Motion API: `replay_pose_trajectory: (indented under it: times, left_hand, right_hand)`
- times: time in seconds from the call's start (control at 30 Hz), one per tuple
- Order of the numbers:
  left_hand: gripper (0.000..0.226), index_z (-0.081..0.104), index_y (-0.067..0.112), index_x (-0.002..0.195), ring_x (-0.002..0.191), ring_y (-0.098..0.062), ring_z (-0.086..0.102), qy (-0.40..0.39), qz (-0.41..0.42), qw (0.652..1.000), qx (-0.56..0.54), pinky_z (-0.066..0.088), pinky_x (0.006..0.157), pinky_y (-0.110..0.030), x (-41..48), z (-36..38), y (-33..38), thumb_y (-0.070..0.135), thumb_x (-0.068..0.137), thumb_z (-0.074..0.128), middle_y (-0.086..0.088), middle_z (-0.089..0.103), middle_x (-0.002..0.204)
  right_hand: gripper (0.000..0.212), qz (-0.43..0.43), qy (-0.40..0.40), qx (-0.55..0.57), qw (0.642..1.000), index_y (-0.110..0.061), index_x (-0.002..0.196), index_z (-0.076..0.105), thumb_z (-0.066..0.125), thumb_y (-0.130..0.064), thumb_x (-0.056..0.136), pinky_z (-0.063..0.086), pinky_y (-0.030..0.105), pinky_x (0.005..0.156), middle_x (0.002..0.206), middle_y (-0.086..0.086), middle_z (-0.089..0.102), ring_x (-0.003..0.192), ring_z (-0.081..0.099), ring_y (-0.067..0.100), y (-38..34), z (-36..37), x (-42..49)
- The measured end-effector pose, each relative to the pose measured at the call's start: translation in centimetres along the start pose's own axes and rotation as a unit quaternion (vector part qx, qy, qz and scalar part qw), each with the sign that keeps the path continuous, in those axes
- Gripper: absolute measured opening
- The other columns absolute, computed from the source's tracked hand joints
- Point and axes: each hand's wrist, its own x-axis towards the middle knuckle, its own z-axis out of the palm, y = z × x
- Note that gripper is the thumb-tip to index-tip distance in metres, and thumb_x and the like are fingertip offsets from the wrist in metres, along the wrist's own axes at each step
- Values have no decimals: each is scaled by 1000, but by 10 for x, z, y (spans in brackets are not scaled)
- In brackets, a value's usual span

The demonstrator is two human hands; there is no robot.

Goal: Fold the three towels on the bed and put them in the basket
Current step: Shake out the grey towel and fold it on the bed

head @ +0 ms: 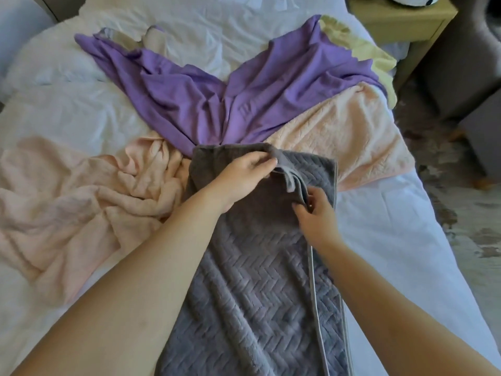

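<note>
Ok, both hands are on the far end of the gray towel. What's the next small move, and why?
Probably draw that far end toward the near one, folding it in half. The left hand and right hand each pinch edge layers of the gray towel, which lies lengthwise on the bed; the purple towel and pink towel lie unfolded.

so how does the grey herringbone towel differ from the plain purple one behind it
The grey herringbone-textured towel lies lengthwise and fairly flat; the smooth purple towel sprawls rumpled across the bed. The left hand and right hand grip the grey towel at its far folded end; the purple towel is untouched. The grey towel has a pale trimmed edge, the purple towel none visible. Both lie partly over the peach towel.
</note>
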Motion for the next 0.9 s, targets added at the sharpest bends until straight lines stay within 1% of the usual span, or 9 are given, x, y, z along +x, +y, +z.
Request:
replay_pose_trajectory:
  times: [0.1, 0.23, 0.3, 0.43, 0.57, 0.63, 0.77, 0.87, 0.9]
  left_hand:
    - [6, 66, 35, 93, 103, -13, 63, 63, 15, 996, 58, 44, 83, -20, 25, -11, -14, 34, 91, 60, 8, 69, 104]
    - [26, 64, 19, 114, 105, -27, 60, 195, 41, 940, 276, 44, 95, -32, 52, -55, -40, 18, 88, 63, -3, 64, 116]
    - [35, 59, 21, 124, 113, -32, 55, 193, 25, 915, 354, 43, 100, -39, 66, -76, -50, 21, 89, 61, -6, 59, 128]
    - [37, 54, 28, 128, 120, -29, 52, 151, -7, 900, 409, 41, 99, -37, 86, -96, -60, 32, 91, 58, 3, 61, 129]
    - [28, 64, 36, 104, 109, -22, 57, 152, 16, 855, 496, 36, 91, -36, 98, -111, -59, 55, 84, 58, 16, 68, 102]
    - [29, 65, 40, 98, 109, -26, 55, 127, 14, 827, 548, 37, 92, -38, 104, -122, -59, 63, 81, 56, 14, 65, 106]
    - [23, 62, 41, 104, 112, -30, 53, 76, -14, 847, 525, 40, 98, -45, 117, -134, -64, 52, 84, 61, 6, 62, 116]
    - [16, 63, 35, 100, 107, -27, 52, 81, 2, 848, 523, 40, 95, -40, 125, -137, -75, 44, 86, 61, 8, 62, 105]
    - [13, 63, 33, 99, 102, -26, 53, 91, 17, 868, 489, 41, 92, -38, 126, -137, -77, 40, 88, 60, 7, 61, 98]
  right_hand:
    - [13, 96, 78, 43, 991, -19, 103, 54, 55, -15, 91, 48, 29, 58, 92, 4, 63, 73, 59, 17, 4, -21, 35]
    - [28, 194, 38, 91, 976, -6, 114, 56, 61, -10, 87, 55, 32, 66, 88, 8, 61, 67, 59, 18, 16, -39, 73]
    - [37, 201, 25, 116, 972, -8, 118, 54, 68, -16, 84, 53, 29, 64, 85, 6, 60, 66, 58, 17, 16, -39, 88]
    - [58, 199, 40, 97, 974, -15, 124, 51, 77, -34, 76, 54, 39, 84, 107, 1, 60, 93, 61, 22, 16, -29, 114]
    - [31, 146, 116, 76, 980, -20, 111, 59, 72, -19, 82, 56, 43, 85, 99, 0, 67, 91, 65, 20, 12, -31, 134]
    - [30, 112, 148, 61, 981, -22, 113, 57, 68, -16, 85, 56, 43, 85, 99, 1, 67, 91, 65, 20, 9, -45, 146]
    - [44, 165, 77, 35, 983, -19, 129, 48, 64, -11, 89, 54, 42, 86, 111, 11, 61, 102, 61, 29, 12, -63, 160]
    - [33, 169, 25, 15, 985, -22, 118, 50, 63, -12, 89, 56, 40, 78, 108, 10, 60, 102, 61, 31, 14, -59, 162]
    - [31, 172, 14, 29, 985, -23, 115, 51, 65, -17, 88, 56, 42, 81, 111, 10, 59, 102, 61, 30, 13, -58, 162]
